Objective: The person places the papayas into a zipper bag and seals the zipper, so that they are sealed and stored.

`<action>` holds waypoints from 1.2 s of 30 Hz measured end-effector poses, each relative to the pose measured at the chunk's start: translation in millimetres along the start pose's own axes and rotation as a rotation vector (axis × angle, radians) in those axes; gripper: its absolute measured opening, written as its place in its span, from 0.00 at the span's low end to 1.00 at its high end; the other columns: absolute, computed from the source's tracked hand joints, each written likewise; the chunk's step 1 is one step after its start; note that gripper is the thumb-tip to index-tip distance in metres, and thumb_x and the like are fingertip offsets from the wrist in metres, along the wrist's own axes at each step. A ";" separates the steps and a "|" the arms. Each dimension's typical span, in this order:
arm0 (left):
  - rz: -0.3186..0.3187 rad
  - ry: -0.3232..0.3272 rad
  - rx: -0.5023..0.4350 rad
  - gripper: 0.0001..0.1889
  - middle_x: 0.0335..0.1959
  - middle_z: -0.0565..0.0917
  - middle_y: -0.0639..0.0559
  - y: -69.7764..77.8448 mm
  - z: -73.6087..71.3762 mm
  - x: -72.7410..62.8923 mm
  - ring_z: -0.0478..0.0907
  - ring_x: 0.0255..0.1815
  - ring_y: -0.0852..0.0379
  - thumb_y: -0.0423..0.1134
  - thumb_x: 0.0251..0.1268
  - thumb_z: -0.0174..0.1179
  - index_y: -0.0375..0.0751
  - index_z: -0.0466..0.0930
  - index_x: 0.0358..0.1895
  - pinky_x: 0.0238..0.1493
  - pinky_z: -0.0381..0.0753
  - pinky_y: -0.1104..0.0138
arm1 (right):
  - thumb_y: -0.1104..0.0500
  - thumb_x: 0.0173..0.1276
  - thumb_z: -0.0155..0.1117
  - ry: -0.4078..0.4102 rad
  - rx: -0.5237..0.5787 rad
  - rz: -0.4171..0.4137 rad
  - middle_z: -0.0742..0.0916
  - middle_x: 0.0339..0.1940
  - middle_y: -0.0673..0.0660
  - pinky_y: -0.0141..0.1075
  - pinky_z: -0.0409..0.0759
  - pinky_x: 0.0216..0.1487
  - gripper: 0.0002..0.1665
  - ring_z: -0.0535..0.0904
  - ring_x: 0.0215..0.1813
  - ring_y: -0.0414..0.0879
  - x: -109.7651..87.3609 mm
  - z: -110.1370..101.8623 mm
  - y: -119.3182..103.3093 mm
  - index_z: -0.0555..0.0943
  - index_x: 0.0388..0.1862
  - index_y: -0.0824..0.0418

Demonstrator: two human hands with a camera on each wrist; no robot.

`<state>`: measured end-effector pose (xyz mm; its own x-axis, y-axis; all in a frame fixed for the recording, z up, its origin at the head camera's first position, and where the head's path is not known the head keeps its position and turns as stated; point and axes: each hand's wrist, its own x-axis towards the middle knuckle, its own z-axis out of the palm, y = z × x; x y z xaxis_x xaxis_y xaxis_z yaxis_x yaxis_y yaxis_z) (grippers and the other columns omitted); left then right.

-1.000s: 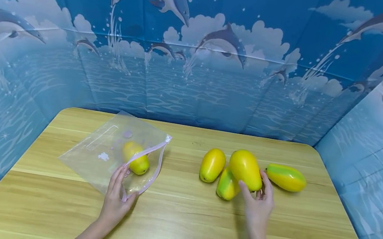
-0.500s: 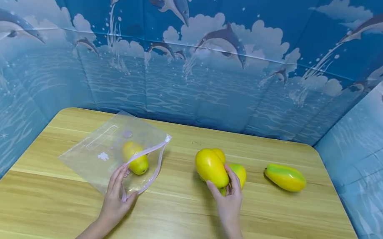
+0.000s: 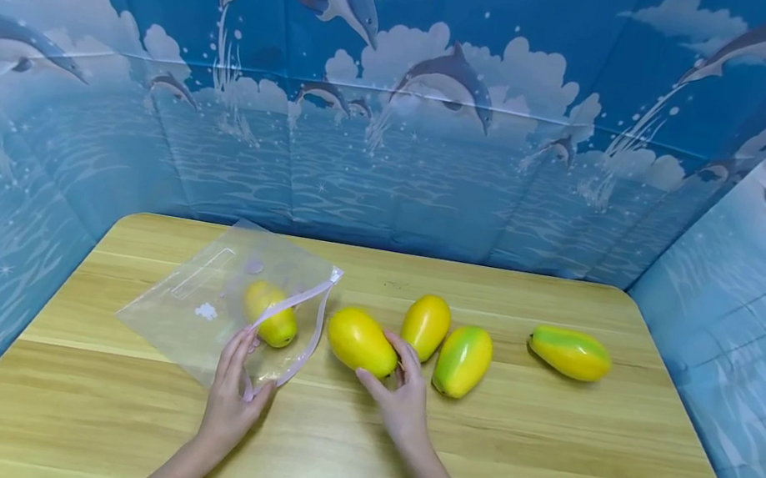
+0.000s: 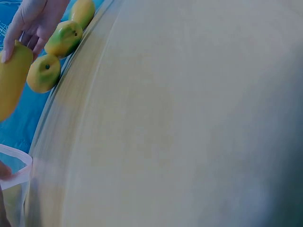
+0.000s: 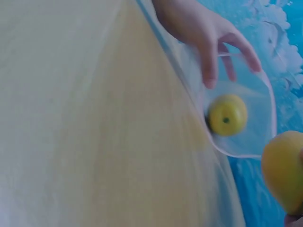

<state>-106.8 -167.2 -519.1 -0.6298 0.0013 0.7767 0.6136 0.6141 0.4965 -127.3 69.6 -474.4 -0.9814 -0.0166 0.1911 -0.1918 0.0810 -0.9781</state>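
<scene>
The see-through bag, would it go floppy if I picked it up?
Probably floppy: the bag looks thin and see-through. It would likely sag around the yellow fruit inside. That fruit might roll out if the bag tips, since it's rounded and near the open purple rim.

1. No words, brands or numbers can be read in any view.
2. The clear bag, toward ten o'clock on the desk, bears only wordless printed marks: a white cloud just off its middle, between eight and nine o'clock; a pale outlined panel toward half past ten, any lettering too faint to read; and a purple blot toward one o'clock.
</scene>
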 end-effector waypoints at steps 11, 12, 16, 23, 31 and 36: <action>0.002 -0.005 0.011 0.49 0.59 0.63 0.27 -1.3 -0.6 0.6 0.53 0.69 0.58 0.14 0.22 0.69 0.22 0.60 0.62 0.69 0.54 0.70 | 0.69 0.51 0.68 -0.151 -0.008 0.011 0.71 0.59 0.64 0.46 0.65 0.65 0.35 0.66 0.62 0.57 -3.1 25.2 -4.0 0.69 0.60 0.67; 0.003 -0.006 0.010 0.49 0.60 0.63 0.27 -1.4 -0.6 0.7 0.53 0.69 0.58 0.14 0.22 0.69 0.22 0.59 0.62 0.70 0.54 0.70 | 0.70 0.51 0.68 -0.164 -0.016 0.017 0.71 0.60 0.65 0.47 0.65 0.65 0.34 0.66 0.62 0.58 -3.6 27.0 -8.1 0.69 0.59 0.68; 0.007 -0.009 0.006 0.49 0.60 0.63 0.27 -1.6 -0.6 0.8 0.54 0.69 0.57 0.14 0.22 0.69 0.22 0.59 0.62 0.69 0.54 0.71 | 0.72 0.52 0.66 -0.208 -0.046 0.022 0.71 0.58 0.68 0.49 0.64 0.65 0.34 0.66 0.62 0.60 -4.3 33.2 -21.7 0.68 0.59 0.72; 0.013 -0.008 -0.006 0.49 0.59 0.63 0.26 -2.1 0.7 0.8 0.54 0.68 0.58 0.13 0.21 0.69 0.21 0.60 0.61 0.69 0.56 0.72 | 0.72 0.51 0.67 -0.209 -0.058 0.000 0.72 0.57 0.68 0.48 0.65 0.65 0.33 0.67 0.61 0.59 2.8 41.3 -9.6 0.69 0.58 0.72; 0.017 -0.009 -0.006 0.47 0.60 0.64 0.29 -1.8 0.5 0.8 0.54 0.69 0.59 0.14 0.21 0.69 0.19 0.60 0.60 0.69 0.55 0.71 | 0.66 0.52 0.69 -0.194 -0.083 0.015 0.73 0.58 0.62 0.42 0.66 0.66 0.34 0.68 0.61 0.54 13.5 49.6 11.8 0.70 0.59 0.64; 0.025 -0.009 -0.003 0.46 0.60 0.64 0.30 -1.7 0.2 0.5 0.55 0.68 0.59 0.14 0.21 0.70 0.17 0.61 0.58 0.69 0.56 0.71 | 0.68 0.52 0.68 -0.201 -0.068 0.010 0.72 0.58 0.65 0.45 0.66 0.65 0.33 0.68 0.61 0.56 16.9 54.4 0.5 0.70 0.59 0.67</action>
<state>-108.2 -168.1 -519.6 -0.6185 0.0236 0.7854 0.6305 0.6115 0.4781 -143.9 15.1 -476.1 -0.9647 -0.2134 0.1542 -0.1882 0.1494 -0.9707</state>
